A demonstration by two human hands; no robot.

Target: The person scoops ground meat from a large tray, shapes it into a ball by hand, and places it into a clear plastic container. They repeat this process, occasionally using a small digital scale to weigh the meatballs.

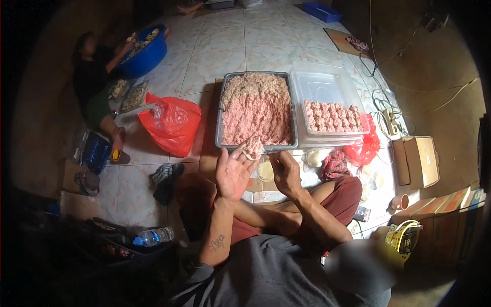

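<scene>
My left hand (234, 172) is palm up, with a round dough wrapper topped with minced meat (254, 149) resting on its fingers. Close to its right, my right hand (285, 169) is curled with the knuckles up, by the front rim of a grey tray (257, 147). Whether a thin tool sits in its fingers is hard to tell. Pink minced meat (257, 119) fills the tray, paler at the far end. Rows of meat dumplings (333, 117) stand in the near part of a clear plastic container (326, 84). Below my hands lie pale round wrappers (266, 171).
A red plastic bag (172, 124) stands left of the tray. Farther left, another person (92, 69) sits at a blue tub (144, 57). At right are a red cloth (334, 165), a power strip (390, 122) with cables and a cardboard box (418, 161). A water bottle (153, 236) lies lower left.
</scene>
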